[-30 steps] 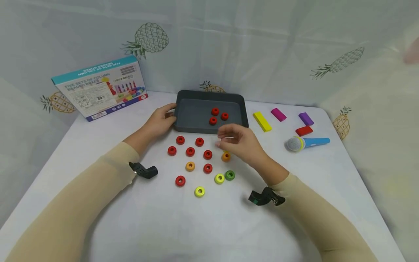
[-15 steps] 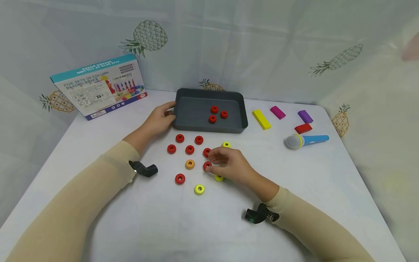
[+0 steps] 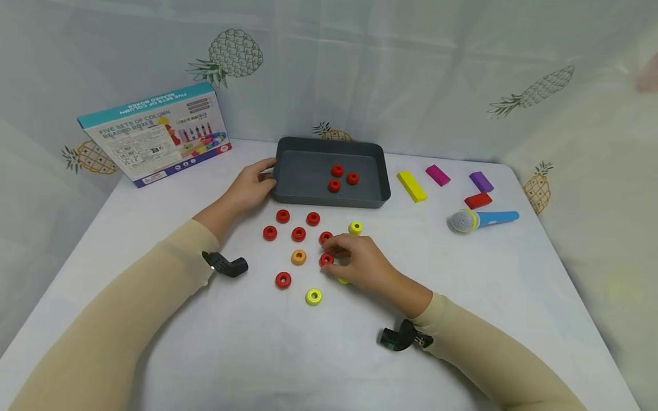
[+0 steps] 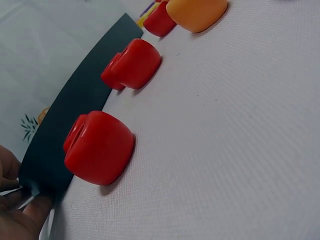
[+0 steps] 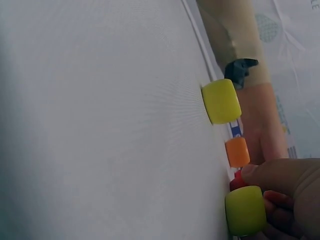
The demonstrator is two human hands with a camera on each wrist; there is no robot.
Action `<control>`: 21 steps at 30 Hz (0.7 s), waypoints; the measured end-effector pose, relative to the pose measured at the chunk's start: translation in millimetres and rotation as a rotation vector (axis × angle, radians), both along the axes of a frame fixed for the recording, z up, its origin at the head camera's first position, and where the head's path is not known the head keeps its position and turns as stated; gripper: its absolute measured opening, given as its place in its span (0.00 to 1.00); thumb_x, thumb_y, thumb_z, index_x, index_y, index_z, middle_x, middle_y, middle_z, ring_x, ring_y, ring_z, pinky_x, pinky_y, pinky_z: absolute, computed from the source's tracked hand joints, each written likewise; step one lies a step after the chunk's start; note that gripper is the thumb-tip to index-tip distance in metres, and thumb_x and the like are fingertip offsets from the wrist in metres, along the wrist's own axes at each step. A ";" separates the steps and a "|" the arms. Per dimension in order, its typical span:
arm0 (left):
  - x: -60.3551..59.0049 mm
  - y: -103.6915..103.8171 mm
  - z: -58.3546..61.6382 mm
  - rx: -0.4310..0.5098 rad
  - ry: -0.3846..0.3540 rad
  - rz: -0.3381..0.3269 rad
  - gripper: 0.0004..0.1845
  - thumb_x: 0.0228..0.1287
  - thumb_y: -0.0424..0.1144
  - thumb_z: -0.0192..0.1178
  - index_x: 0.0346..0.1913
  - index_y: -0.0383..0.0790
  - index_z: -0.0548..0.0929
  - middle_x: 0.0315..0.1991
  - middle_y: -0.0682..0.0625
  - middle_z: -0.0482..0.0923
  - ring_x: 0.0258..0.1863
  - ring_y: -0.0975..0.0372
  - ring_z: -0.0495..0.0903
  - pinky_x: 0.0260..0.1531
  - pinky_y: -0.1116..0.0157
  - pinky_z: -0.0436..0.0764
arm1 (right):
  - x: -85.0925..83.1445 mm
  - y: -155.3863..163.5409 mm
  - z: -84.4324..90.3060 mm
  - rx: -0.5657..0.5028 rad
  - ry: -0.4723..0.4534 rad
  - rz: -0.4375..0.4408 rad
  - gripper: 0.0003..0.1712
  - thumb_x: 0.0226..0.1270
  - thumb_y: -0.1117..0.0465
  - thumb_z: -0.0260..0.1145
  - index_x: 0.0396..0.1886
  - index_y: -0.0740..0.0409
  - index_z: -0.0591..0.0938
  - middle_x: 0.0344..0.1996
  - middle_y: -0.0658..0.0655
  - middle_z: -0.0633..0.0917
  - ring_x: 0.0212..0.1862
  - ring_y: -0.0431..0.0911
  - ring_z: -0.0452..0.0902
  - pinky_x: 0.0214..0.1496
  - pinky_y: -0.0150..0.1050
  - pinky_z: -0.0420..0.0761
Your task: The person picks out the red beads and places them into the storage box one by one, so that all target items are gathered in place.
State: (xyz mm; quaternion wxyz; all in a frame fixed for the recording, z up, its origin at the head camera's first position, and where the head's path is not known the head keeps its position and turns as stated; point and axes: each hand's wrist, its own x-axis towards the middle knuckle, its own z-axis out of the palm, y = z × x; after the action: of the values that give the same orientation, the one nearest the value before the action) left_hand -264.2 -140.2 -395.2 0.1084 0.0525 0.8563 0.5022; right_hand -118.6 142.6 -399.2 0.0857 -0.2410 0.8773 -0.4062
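My left hand (image 3: 251,187) grips the left end of a dark grey tray (image 3: 303,171), its fingers at the corner in the left wrist view. Three red beads (image 3: 334,185) lie inside the tray. Over the loose beads, my right hand (image 3: 364,261) has thumb and fingers curled round a red bead (image 3: 326,260) low on the table. Its thumb (image 5: 275,175) overlaps that bead in the right wrist view. Another red bead (image 3: 325,237) peeks out by the fingertips, and a yellow bead (image 3: 343,281) is mostly hidden below the hand.
Several more red beads (image 3: 299,234), an orange bead (image 3: 299,257) and yellow beads (image 3: 313,296) lie in front of the tray. To the right are coloured blocks (image 3: 412,186) and a toy microphone (image 3: 483,220). A printed box (image 3: 159,137) stands at back left.
My right hand has come from near the tray's front edge down and left to the red bead, uncovering a yellow bead and covering the green one. The left hand stays at the tray.
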 end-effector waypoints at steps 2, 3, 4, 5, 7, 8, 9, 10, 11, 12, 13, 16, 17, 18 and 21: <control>0.0 0.5 0.3 -0.001 0.004 -0.003 0.32 0.78 0.36 0.50 0.81 0.46 0.57 0.80 0.48 0.56 0.76 0.52 0.63 0.72 0.53 0.67 | 0.2 0.1 1.2 0.005 -0.005 -0.006 0.20 0.56 0.62 0.79 0.50 0.56 0.86 0.42 0.45 0.87 0.45 0.36 0.84 0.51 0.31 0.85; 0.0 0.7 0.4 0.000 0.006 -0.004 0.32 0.78 0.36 0.50 0.81 0.46 0.57 0.80 0.48 0.56 0.76 0.52 0.63 0.72 0.53 0.67 | 0.3 0.2 1.8 0.009 -0.008 -0.009 0.20 0.56 0.62 0.79 0.50 0.55 0.86 0.42 0.45 0.87 0.45 0.36 0.84 0.51 0.31 0.85; 0.0 0.8 0.3 0.003 0.005 -0.004 0.32 0.78 0.36 0.50 0.81 0.46 0.57 0.80 0.48 0.56 0.76 0.52 0.63 0.72 0.53 0.67 | 0.2 0.4 2.6 0.011 -0.009 -0.009 0.20 0.57 0.62 0.79 0.50 0.55 0.86 0.42 0.45 0.87 0.45 0.36 0.84 0.51 0.31 0.85; -0.1 0.8 0.2 0.004 0.005 -0.005 0.32 0.78 0.36 0.50 0.81 0.46 0.57 0.80 0.48 0.56 0.76 0.52 0.63 0.72 0.53 0.67 | 0.0 0.8 3.8 0.009 -0.008 -0.007 0.20 0.57 0.62 0.79 0.50 0.56 0.86 0.43 0.45 0.87 0.45 0.36 0.84 0.51 0.31 0.85; 0.0 0.7 -0.3 0.009 0.002 -0.006 0.32 0.78 0.36 0.50 0.81 0.46 0.56 0.80 0.48 0.55 0.76 0.52 0.63 0.73 0.52 0.67 | -1.3 1.7 7.7 -0.002 -0.007 -0.005 0.19 0.58 0.62 0.78 0.50 0.56 0.86 0.43 0.46 0.87 0.46 0.37 0.83 0.52 0.33 0.85; 0.2 0.6 -0.5 0.010 0.002 -0.008 0.32 0.78 0.36 0.50 0.81 0.46 0.57 0.80 0.48 0.55 0.76 0.52 0.63 0.73 0.52 0.67 | -2.6 2.3 10.6 -0.009 -0.002 -0.005 0.19 0.58 0.62 0.78 0.50 0.57 0.86 0.44 0.46 0.88 0.46 0.37 0.84 0.53 0.34 0.85; 0.3 0.3 -0.8 0.013 0.002 -0.009 0.32 0.78 0.36 0.50 0.81 0.46 0.57 0.80 0.48 0.55 0.76 0.52 0.63 0.73 0.52 0.67 | -4.5 3.1 14.2 -0.018 0.004 -0.007 0.19 0.58 0.62 0.78 0.49 0.57 0.86 0.44 0.47 0.88 0.46 0.38 0.84 0.53 0.36 0.86; 0.6 0.1 -1.0 0.015 0.002 -0.009 0.32 0.78 0.36 0.50 0.81 0.45 0.57 0.80 0.48 0.56 0.76 0.52 0.63 0.73 0.52 0.67 | -6.9 4.1 18.5 -0.026 0.014 -0.011 0.19 0.58 0.63 0.78 0.49 0.58 0.86 0.44 0.48 0.88 0.46 0.39 0.84 0.53 0.38 0.86; 0.8 -0.1 -1.2 0.017 0.003 -0.010 0.32 0.78 0.35 0.50 0.81 0.45 0.57 0.80 0.48 0.56 0.76 0.51 0.63 0.73 0.52 0.67 | -10.2 5.5 23.2 -0.036 0.023 -0.016 0.18 0.58 0.63 0.78 0.49 0.59 0.86 0.44 0.48 0.88 0.47 0.40 0.84 0.53 0.39 0.86; 1.1 -0.4 -1.4 0.022 0.005 -0.011 0.32 0.78 0.35 0.50 0.81 0.45 0.57 0.80 0.47 0.56 0.76 0.51 0.63 0.73 0.52 0.67 | -14.0 7.1 28.3 -0.041 0.032 -0.026 0.18 0.58 0.63 0.78 0.49 0.59 0.86 0.45 0.49 0.87 0.47 0.41 0.84 0.54 0.41 0.86; 1.3 -0.7 -1.6 0.024 0.009 -0.011 0.32 0.78 0.35 0.50 0.81 0.45 0.57 0.80 0.47 0.56 0.75 0.51 0.63 0.73 0.52 0.67 | -18.8 9.0 33.4 -0.046 0.041 -0.038 0.18 0.59 0.63 0.77 0.49 0.59 0.86 0.45 0.49 0.87 0.48 0.41 0.84 0.54 0.42 0.86; 1.9 -1.4 -1.9 0.019 0.016 -0.010 0.32 0.78 0.35 0.50 0.80 0.44 0.57 0.80 0.46 0.57 0.75 0.51 0.64 0.72 0.51 0.67 | -38.0 16.6 46.7 -0.056 0.044 -0.087 0.19 0.60 0.62 0.77 0.50 0.59 0.85 0.46 0.50 0.87 0.49 0.43 0.84 0.55 0.43 0.86; 2.1 -1.7 -1.8 0.018 0.016 -0.010 0.32 0.78 0.36 0.50 0.80 0.44 0.57 0.80 0.46 0.57 0.75 0.50 0.64 0.72 0.51 0.67 | -46.2 19.6 49.8 -0.059 0.042 -0.108 0.19 0.61 0.61 0.77 0.50 0.59 0.85 0.46 0.51 0.87 0.49 0.44 0.84 0.56 0.43 0.86; 2.3 -1.8 -1.6 0.015 0.016 -0.011 0.32 0.78 0.36 0.50 0.81 0.44 0.57 0.80 0.46 0.57 0.75 0.50 0.63 0.72 0.51 0.67 | -54.6 22.6 52.9 -0.052 0.040 -0.139 0.19 0.61 0.60 0.77 0.51 0.58 0.85 0.46 0.50 0.87 0.49 0.44 0.84 0.56 0.42 0.86; 2.9 -1.8 -1.2 0.016 0.014 -0.012 0.32 0.78 0.35 0.50 0.80 0.44 0.57 0.80 0.46 0.57 0.75 0.50 0.63 0.73 0.51 0.67 | -81.4 32.3 57.1 -0.026 0.041 -0.217 0.20 0.61 0.59 0.77 0.52 0.58 0.84 0.46 0.51 0.87 0.49 0.44 0.84 0.55 0.42 0.86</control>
State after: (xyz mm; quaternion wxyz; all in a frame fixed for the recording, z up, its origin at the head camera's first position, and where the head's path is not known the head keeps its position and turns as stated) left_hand -261.3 -142.1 -396.4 0.1049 0.0623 0.8527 0.5080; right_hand -200.0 175.0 -342.1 0.0202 -0.1541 0.8944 -0.4193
